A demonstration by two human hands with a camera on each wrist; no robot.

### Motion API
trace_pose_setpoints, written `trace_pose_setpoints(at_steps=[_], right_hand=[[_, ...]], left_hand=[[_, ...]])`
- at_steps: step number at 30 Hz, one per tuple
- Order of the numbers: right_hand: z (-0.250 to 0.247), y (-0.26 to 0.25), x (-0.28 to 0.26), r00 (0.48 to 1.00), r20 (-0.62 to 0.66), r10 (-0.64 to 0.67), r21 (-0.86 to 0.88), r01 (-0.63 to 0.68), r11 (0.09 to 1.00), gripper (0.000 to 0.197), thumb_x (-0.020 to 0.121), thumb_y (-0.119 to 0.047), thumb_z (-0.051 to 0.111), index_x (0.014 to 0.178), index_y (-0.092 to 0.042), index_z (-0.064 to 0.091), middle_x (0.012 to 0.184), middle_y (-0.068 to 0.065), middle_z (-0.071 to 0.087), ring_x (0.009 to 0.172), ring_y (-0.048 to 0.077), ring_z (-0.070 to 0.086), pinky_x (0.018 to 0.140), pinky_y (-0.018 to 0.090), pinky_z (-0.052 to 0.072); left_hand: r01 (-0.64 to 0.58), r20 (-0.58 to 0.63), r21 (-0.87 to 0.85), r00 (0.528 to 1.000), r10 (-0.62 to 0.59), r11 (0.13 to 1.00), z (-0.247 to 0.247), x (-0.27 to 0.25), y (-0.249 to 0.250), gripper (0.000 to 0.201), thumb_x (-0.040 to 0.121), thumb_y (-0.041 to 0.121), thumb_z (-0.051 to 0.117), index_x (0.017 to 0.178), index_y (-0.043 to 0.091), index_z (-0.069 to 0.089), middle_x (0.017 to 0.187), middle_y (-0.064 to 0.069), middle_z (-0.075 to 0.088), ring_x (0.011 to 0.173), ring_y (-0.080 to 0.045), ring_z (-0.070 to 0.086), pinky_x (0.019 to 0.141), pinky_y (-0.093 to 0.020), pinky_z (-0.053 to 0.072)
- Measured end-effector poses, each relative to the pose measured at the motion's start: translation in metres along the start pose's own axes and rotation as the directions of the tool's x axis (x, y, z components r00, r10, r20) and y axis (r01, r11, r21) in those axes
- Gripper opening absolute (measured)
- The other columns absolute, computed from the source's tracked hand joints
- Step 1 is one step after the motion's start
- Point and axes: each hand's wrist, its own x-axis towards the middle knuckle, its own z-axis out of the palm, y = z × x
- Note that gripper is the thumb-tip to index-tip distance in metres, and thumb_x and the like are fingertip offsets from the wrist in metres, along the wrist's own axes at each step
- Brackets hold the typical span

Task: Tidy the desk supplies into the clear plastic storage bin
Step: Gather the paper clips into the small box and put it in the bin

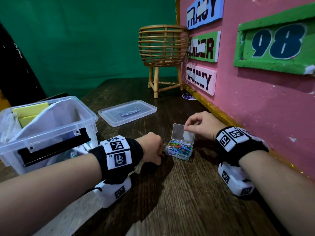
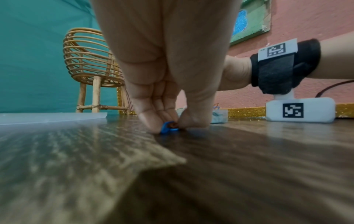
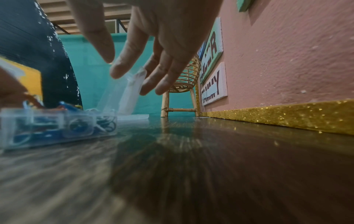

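- At far left on the counter (image 1: 187, 193), the clear plastic storage bin (image 1: 85, 116) is stood open, already loaded with yellow pads (image 1: 30, 109) and a black-edged item; kept within reach so supplies can be dropped straight in.
- Just behind and right of it, the bin lid (image 1: 127, 112) is laid flat, apart from the bin, so the opening is kept free until filling is done.
- Left hand (image 1: 151, 149) is pressed down to the counter, fingers (image 2: 147, 119) curled and bunched with the thumb, pinching a loose blue paper clip (image 2: 168, 128) with something reddish-brown behind it; likely being gathered for the small case beside it.
- Small clear clip case (image 1: 179, 150), full of coloured paper clips, sits just right of the left hand, well apart from the bin, so not yet stowed.
- Its hinged lid (image 1: 183, 135) is held upright by the right hand (image 1: 201, 126), thumb and forefinger pinching the top edge, other fingers (image 3: 168, 71) loosely spread; probably held open so strays can go in.
- Behind, a rattan basket stand (image 1: 162, 53) is left by the pink wall (image 1: 255, 108), not involved.
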Motion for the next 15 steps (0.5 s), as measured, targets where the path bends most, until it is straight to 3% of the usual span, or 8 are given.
trace_pose_setpoints(at_steps=[2, 5, 12, 15], right_hand=[[0.0, 0.0, -0.001, 1.0, 0.006, 0.002, 0.006, -0.002, 1.0, 0.019, 0.078, -0.013, 0.066, 0.064, -0.025, 0.062, 0.073, -0.004, 0.061, 0.067, 0.009, 0.052, 0.068, 0.028, 0.046], [-0.001, -0.001, -0.003, 1.0, 0.025, -0.002, -0.014, 0.002, 1.0, 0.018, 0.076, -0.009, 0.065, 0.067, -0.024, 0.061, 0.078, -0.002, 0.061, 0.069, 0.009, 0.053, 0.071, 0.03, 0.048], [-0.002, -0.002, -0.004, 0.999, 0.034, -0.006, -0.033, 0.007, 0.999, 0.026, 0.077, -0.004, 0.063, 0.065, -0.028, 0.061, 0.077, 0.001, 0.062, 0.063, 0.008, 0.054, 0.072, 0.032, 0.052], [-0.002, -0.003, -0.005, 0.999, 0.032, 0.002, -0.023, -0.001, 1.0, 0.026, 0.076, -0.005, 0.064, 0.065, -0.028, 0.062, 0.081, 0.003, 0.065, 0.073, 0.013, 0.058, 0.075, 0.034, 0.054]], left_hand=[[-0.004, 0.006, 0.046, 1.0, 0.003, 0.999, 0.0, 0.002, 0.002, 0.036, 0.076, 0.023, 0.068, 0.106, 0.004, 0.066, 0.105, -0.013, 0.069, 0.098, -0.029, 0.064, 0.08, -0.034, 0.053], [-0.002, -0.008, 0.059, 1.0, 0.002, 0.998, -0.003, 0.003, 0.002, 0.036, 0.076, 0.025, 0.069, 0.106, 0.006, 0.067, 0.105, -0.011, 0.068, 0.097, -0.027, 0.064, 0.078, -0.032, 0.054], [0.022, -0.076, -0.009, 0.997, -0.023, 1.0, -0.002, 0.009, -0.002, 0.027, 0.071, 0.02, 0.072, 0.095, 0.01, 0.067, 0.099, -0.009, 0.069, 0.092, -0.025, 0.065, 0.081, -0.035, 0.057], [-0.013, -0.184, -0.075, 0.983, -0.001, 0.997, -0.006, 0.013, -0.002, 0.018, 0.071, 0.019, 0.071, 0.087, 0.012, 0.067, 0.092, -0.006, 0.069, 0.085, -0.021, 0.064, 0.076, -0.031, 0.055]])
